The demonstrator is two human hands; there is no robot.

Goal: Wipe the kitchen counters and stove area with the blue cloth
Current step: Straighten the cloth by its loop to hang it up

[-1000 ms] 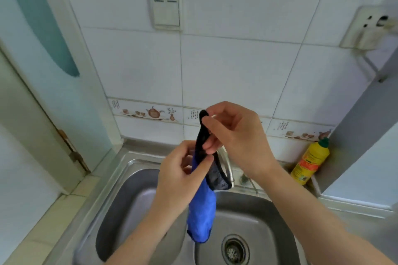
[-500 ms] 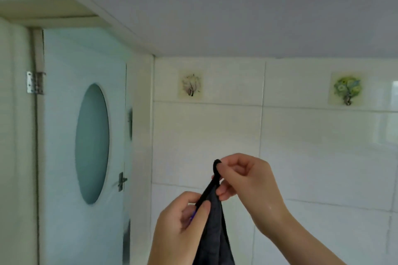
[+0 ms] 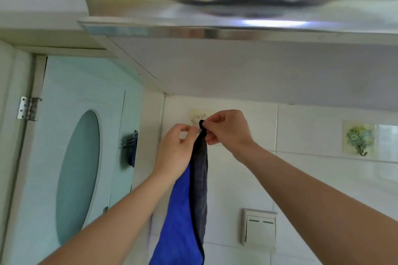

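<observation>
Both hands are raised close to the white tiled wall (image 3: 237, 178), just under the flat underside of a cabinet (image 3: 258, 71), with a shiny metal hood (image 3: 215, 15) jutting out above; open wall lies below and to the right. The right hand (image 3: 226, 131) pinches the small black loop (image 3: 201, 123) at the cloth's top between thumb and curled fingers, beside a flowered wall sticker (image 3: 199, 115). The left hand (image 3: 175, 153) has fingers curled near the loop, its palm against the cloth (image 3: 185, 211), which hangs long and limp, soft blue on one face, grey on the other. A pale door (image 3: 75, 157) with an oval frosted pane stands left; a square switch (image 3: 259, 228) sits lower right.
</observation>
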